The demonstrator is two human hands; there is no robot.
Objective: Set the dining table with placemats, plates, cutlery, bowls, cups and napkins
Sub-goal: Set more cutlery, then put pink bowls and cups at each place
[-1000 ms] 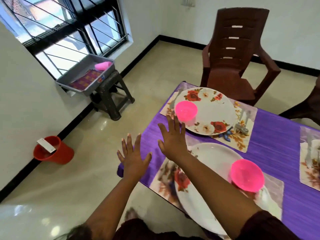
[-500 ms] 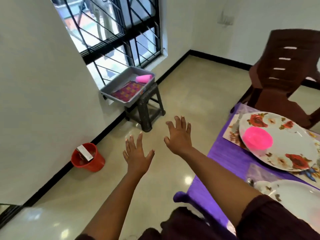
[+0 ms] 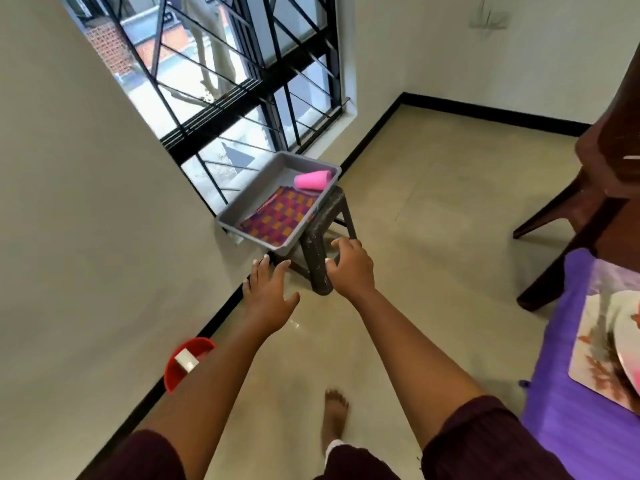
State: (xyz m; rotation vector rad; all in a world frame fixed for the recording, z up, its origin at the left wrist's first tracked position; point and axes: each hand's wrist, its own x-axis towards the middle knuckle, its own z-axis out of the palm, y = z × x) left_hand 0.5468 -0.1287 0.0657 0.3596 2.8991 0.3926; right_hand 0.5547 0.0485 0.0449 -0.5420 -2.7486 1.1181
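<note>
Pink plastic marks what is left to fetch: 1 cup (image 3: 312, 179) lies on its side at the far end of the grey tray (image 3: 260, 181), and a checked cloth (image 3: 280, 221) in purple and orange, probably the napkins, lies flat on the tray's floor just beside it. The tray sits on a dark stool (image 3: 325, 237) under the barred window (image 3: 221, 81), well apart from the dining surface (image 3: 554, 393).

At the right edge, that surface already carries a purple cloth, 1 floral placemat (image 3: 588, 351) and the rim of a white plate (image 3: 623, 337) on it. Cutlery, bowls and other settings cannot be judged from here, since most of the surface is out of view.

Both hands reach toward the tray, holding nothing. The left hand (image 3: 268, 294) has its fingers spread and straight; the right hand (image 3: 349, 266) has its fingers loosely bent, short of the tray.

My judgement: plates and mats look largely done, while cups and napkins remain. A red bucket (image 3: 185, 365) stands by the wall.
</note>
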